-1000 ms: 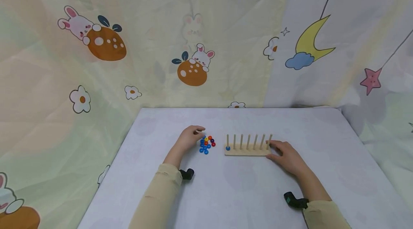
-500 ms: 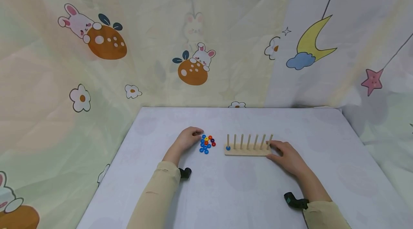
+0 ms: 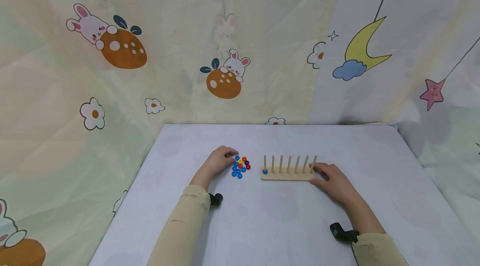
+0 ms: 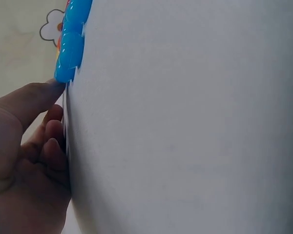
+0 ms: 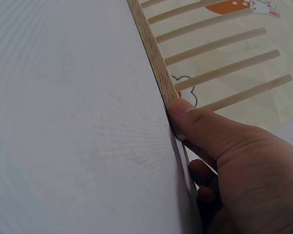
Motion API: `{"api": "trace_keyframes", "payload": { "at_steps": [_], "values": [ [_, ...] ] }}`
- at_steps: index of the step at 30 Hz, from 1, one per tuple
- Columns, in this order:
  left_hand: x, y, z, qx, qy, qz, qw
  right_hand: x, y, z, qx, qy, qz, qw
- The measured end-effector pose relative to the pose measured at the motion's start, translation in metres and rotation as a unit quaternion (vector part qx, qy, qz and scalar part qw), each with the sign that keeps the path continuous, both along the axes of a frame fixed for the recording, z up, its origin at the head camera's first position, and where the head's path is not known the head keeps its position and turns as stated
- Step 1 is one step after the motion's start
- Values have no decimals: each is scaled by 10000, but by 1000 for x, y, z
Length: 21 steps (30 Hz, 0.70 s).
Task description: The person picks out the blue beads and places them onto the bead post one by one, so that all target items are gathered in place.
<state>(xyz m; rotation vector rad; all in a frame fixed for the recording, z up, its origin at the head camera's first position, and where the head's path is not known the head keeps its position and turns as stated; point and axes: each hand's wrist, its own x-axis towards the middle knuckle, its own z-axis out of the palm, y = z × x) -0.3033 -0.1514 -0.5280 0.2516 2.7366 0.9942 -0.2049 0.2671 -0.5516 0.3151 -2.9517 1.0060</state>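
My left hand [image 3: 219, 160] is at the left edge of a small cluster of round beads [image 3: 240, 166], mostly blue with some red, orange, yellow and dark ones. Its thumb tip meets a blue bead [image 4: 71, 51] in the left wrist view; the index finger is hidden there. A gap shows between index finger and thumb in the head view. My right hand [image 3: 331, 180] grips the right end of a wooden peg board [image 3: 286, 177], thumb on the front edge. A blue bead [image 3: 265, 171] sits low on the leftmost of its several upright pegs [image 5: 222, 70].
Both things lie on a white-covered table [image 3: 285, 224], the beads left of the board with a short gap between. A printed cloth [image 3: 168, 49] hangs behind the table's far edge. Dark wrist cameras [image 3: 215, 200] stick out near both sleeves.
My left hand drew slightly left from the beads, then came back right against them. One or two blue beads at the cluster's left edge shifted a little. My right hand stayed on the board.
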Motion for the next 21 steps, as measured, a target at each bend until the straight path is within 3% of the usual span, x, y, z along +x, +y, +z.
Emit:
{"api": "trace_keyframes", "payload": {
  "at_steps": [21],
  "values": [
    [-4, 7, -2, -317, 11, 151, 9994, 0, 0, -1, -26, -58, -19, 10000]
  ]
}}
